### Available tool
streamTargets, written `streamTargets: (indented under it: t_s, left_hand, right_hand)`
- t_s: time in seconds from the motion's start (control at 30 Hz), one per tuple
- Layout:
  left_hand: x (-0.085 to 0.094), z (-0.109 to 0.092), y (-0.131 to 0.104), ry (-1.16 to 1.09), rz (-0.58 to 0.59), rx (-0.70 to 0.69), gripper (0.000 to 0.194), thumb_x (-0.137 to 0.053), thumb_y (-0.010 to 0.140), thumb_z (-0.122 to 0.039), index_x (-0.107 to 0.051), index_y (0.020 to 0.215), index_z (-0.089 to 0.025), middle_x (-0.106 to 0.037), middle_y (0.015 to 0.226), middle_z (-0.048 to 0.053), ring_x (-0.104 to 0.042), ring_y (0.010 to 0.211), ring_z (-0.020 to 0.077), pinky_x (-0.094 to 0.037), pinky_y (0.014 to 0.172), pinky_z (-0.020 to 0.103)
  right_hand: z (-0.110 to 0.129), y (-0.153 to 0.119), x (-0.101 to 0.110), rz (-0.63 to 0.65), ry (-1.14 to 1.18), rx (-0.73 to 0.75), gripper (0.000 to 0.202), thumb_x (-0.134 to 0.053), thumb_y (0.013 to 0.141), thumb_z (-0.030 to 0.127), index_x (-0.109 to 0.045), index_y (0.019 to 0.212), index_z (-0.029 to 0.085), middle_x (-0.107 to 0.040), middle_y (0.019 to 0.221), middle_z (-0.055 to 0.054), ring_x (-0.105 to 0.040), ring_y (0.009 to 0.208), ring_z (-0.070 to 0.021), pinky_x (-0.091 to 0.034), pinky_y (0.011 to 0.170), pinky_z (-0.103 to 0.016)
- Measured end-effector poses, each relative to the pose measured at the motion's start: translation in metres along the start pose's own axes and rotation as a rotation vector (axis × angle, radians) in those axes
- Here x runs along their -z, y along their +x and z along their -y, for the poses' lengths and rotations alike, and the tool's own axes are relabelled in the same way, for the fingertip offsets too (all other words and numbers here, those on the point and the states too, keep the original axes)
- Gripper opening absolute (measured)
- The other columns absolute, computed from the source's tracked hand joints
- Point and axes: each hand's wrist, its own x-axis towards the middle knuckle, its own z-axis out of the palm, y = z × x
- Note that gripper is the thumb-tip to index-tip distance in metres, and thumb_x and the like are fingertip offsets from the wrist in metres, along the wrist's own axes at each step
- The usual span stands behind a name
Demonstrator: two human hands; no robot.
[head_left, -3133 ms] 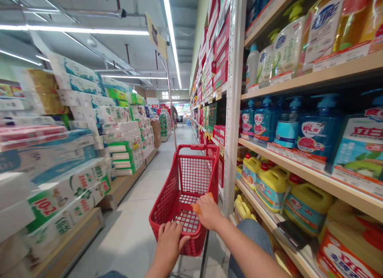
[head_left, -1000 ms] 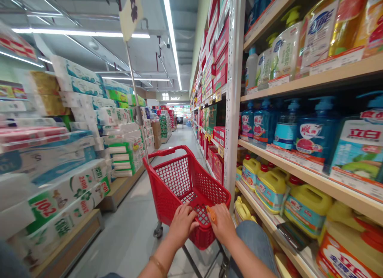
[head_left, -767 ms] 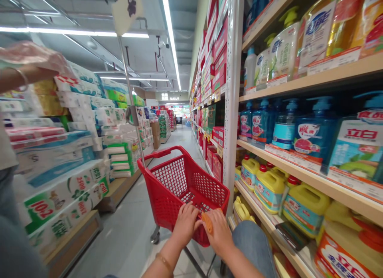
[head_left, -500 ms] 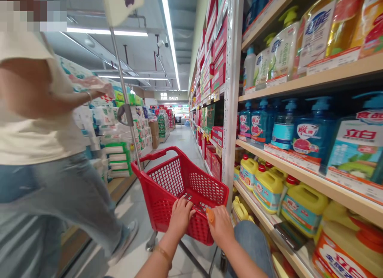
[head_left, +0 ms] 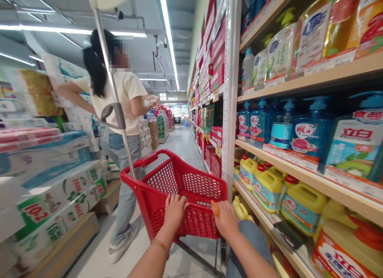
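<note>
A red plastic shopping cart [head_left: 151, 206] with perforated basket walls stands in the aisle in front of me. My left hand [head_left: 175, 209] is closed over the basket's near rim, fingers curled inward. Further right along that rim, my right hand [head_left: 226, 220] is closed too. A small orange object [head_left: 215, 210] shows at the thumb side of the right hand; its kind I cannot make out. A metal pole [head_left: 115, 86] with a grey grip [head_left: 115, 116] rises from the cart's far left corner. Inside the visible part of the basket, only red mesh shows.
Shelves of dish soap bottles [head_left: 312, 128] and yellow jugs [head_left: 267, 190] line my right, close to the cart. A person [head_left: 119, 106] in a pale shirt walks ahead on the left. Stacked paper packs [head_left: 60, 206] border the left side; the aisle floor [head_left: 176, 140] runs ahead.
The person on the left has walked forward, away from me, past the cart's pole. The cart's far left end has swung slightly left. Both hands stay on its rim.
</note>
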Motion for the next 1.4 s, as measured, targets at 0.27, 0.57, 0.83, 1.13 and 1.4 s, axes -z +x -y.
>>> streamTargets:
  t_s: [0.27, 0.57, 0.83, 1.13, 1.4]
  left_hand:
    - [0.007, 0.012, 0.001, 0.079, -0.046, 0.003, 0.029, -0.044, 0.093, -0.045, -0.063, 0.095, -0.023, -0.062, 0.097, 0.005, -0.052, 0.102, 0.0219, -0.026, 0.107, 0.046]
    - [0.018, 0.024, 0.005, 0.222, -0.041, 0.112, 0.035, -0.037, 0.095, -0.044, -0.065, 0.097, -0.024, -0.064, 0.098, 0.006, -0.052, 0.105, 0.0238, -0.020, 0.110, 0.049]
    - [0.041, 0.063, 0.009, 0.266, -0.028, 0.072, 0.037, -0.038, 0.094, -0.048, -0.065, 0.092, -0.022, -0.065, 0.097, 0.006, -0.052, 0.102, 0.0232, -0.020, 0.109, 0.046]
    - [0.044, 0.043, 0.001, 0.258, -0.018, 0.082, 0.036, -0.036, 0.095, -0.044, -0.064, 0.088, -0.022, -0.066, 0.094, 0.006, -0.051, 0.099, 0.0247, -0.022, 0.104, 0.047]
    - [0.081, 0.059, -0.009, 0.293, 0.047, 0.159, 0.045, -0.039, 0.091, -0.053, -0.067, 0.081, -0.019, -0.070, 0.090, 0.010, -0.054, 0.098, 0.0277, -0.024, 0.100, 0.047]
  right_hand:
    - [-0.005, 0.002, -0.007, 0.014, 0.063, 0.009, 0.028, -0.043, 0.086, 0.017, -0.058, 0.109, 0.020, -0.062, 0.099, -0.007, -0.052, 0.098, -0.0242, -0.035, 0.094, -0.039]
    - [0.022, 0.028, -0.026, -0.029, 0.044, -0.096, 0.026, -0.045, 0.082, 0.014, -0.059, 0.103, 0.020, -0.062, 0.098, -0.009, -0.052, 0.097, -0.0263, -0.031, 0.097, -0.042]
    - [0.023, 0.043, -0.032, 0.053, 0.018, -0.012, 0.019, -0.042, 0.088, 0.019, -0.058, 0.098, 0.021, -0.061, 0.093, -0.007, -0.051, 0.091, -0.0241, -0.034, 0.088, -0.036]
    - [0.001, 0.049, -0.037, 0.017, -0.022, -0.099, 0.022, -0.038, 0.095, 0.027, -0.059, 0.094, 0.020, -0.062, 0.091, -0.008, -0.053, 0.092, -0.0231, -0.033, 0.088, -0.035]
    - [-0.009, 0.050, -0.042, -0.058, 0.026, -0.135, 0.025, -0.037, 0.096, 0.031, -0.060, 0.099, 0.020, -0.064, 0.095, -0.009, -0.055, 0.098, -0.0239, -0.033, 0.092, -0.038]
